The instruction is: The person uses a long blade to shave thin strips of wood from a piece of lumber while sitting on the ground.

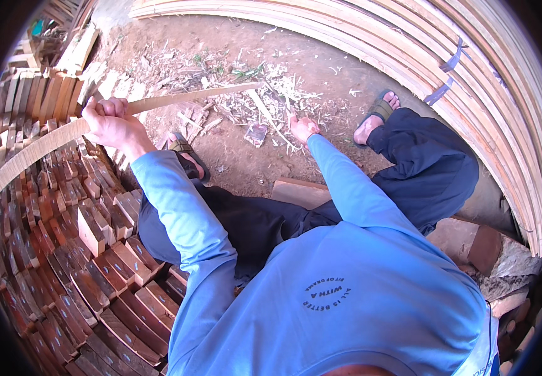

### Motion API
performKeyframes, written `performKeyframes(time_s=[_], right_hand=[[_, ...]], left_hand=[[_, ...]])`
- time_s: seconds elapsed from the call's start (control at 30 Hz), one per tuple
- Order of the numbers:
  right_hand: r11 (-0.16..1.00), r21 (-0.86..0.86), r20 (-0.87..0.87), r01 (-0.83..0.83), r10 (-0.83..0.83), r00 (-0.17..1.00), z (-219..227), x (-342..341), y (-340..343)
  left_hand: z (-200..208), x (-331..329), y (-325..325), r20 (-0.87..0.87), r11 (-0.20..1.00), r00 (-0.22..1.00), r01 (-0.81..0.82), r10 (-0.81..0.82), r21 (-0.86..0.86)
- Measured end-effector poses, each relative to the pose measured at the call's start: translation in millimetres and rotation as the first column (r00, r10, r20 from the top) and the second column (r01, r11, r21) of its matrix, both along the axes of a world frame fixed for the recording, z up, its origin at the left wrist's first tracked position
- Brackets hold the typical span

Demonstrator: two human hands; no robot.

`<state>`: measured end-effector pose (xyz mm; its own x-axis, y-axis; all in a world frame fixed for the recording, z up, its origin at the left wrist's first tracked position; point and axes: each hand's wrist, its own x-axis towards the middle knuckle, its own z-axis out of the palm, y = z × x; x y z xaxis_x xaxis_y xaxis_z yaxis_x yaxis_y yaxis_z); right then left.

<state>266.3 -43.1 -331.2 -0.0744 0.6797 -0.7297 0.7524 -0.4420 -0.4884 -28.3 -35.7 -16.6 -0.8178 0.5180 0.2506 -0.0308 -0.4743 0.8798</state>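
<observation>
Long wooden strip [169, 101] through left hand [113, 127]

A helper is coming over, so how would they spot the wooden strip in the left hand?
Find the stacked wooden blocks filling the left of the view. Across their upper part, a pale wooden strip passes through the left hand and out over the wood shavings. Unlike the short blocks, it is long, slender and gripped.

The left hand [113, 123] clenches at ten o'clock; the right hand [304, 128] curls at one o'clock, sleeved forearms [174, 194] outstretched.
</observation>
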Motion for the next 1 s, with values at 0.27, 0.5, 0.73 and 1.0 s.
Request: performKeyframes(time_s=[0.27, 0.5, 0.73, 1.0], right_hand=[[0.998, -0.004, -0.019, 0.060, -0.060, 0.998, -2.8, -2.3, -13.9], [0.997, 0.072, 0.059, 0.010, -0.014, 0.998, -12.1, -17.0, -21.5], [0.965, 0.259, 0.036, -0.037, 0.028, 0.999, -20.2, -16.3, -21.1], [0.963, 0.262, 0.054, -0.067, 0.055, 0.997, -21.7, -1.0, -8.4]], left_hand=[[1.6, 8.3, 4.3, -0.023, 0.999, 0.999, -0.041, 0.041, -0.004], [8.6, 17.0, 4.2, 0.001, 0.999, 0.999, -0.043, 0.043, -0.028], [5.2, 7.2, 1.1, 0.027, 1.000, 0.999, -0.028, 0.028, -0.010], [5.9, 9.0, 3.7, 0.015, 0.999, 0.999, -0.043, 0.043, 0.007]])
